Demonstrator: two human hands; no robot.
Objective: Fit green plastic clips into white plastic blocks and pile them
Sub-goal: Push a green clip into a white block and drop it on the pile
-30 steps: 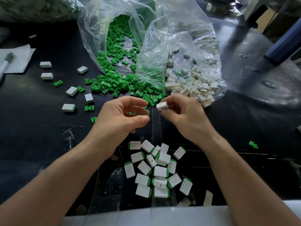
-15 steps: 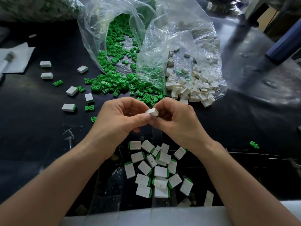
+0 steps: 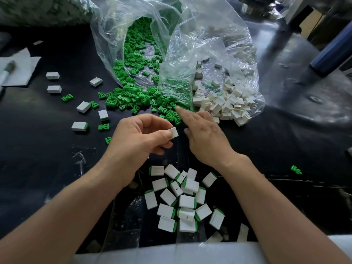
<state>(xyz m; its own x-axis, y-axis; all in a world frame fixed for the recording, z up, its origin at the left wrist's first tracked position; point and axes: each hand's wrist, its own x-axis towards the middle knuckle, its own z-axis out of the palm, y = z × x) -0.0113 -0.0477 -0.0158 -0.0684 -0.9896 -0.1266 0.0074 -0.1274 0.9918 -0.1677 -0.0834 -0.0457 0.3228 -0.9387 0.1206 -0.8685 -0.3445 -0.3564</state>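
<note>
My left hand pinches a white plastic block between thumb and fingers at the middle of the black table. My right hand holds nothing; its fingers stretch out, the index fingertip touching the loose green clips spilled from a clear bag. Loose white blocks lie in a second clear bag just beyond my right hand. A pile of fitted blocks with green clips lies on the table between my forearms.
The clear bags stand open at the back middle. Several stray blocks and clips lie at left. White paper sits at the far left edge. A single green clip lies at right. A blue cylinder stands back right.
The white block passed from my right hand to my left hand. My right hand let go and reached forward to the green clips with its fingers extended.
</note>
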